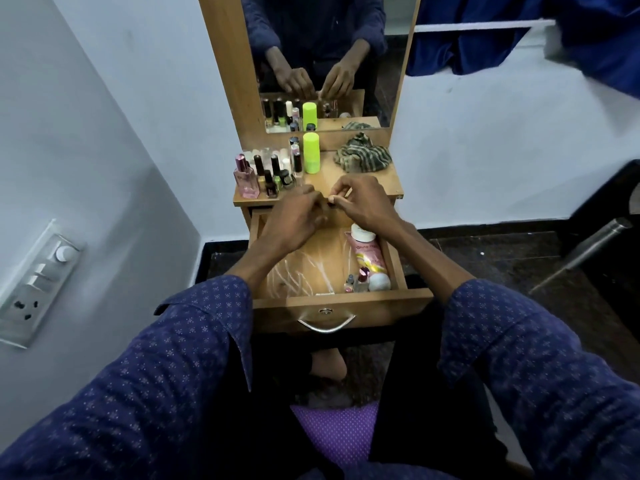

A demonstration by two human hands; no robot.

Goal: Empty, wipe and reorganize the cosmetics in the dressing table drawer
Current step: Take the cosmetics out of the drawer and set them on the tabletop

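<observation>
Your left hand and right hand meet at centre, well out from your body, fingers curled and fingertips almost touching, pinching something too small to identify. Both forearms reach forward, bare below pushed-back patterned blue sleeves.

bottles – tabletop left | cloth – tabletop right, behind | tube – in drawer, right

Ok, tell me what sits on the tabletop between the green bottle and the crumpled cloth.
Nothing: in the head view, bare wood separates the green bottle from the crumpled cloth on the tabletop.
</observation>
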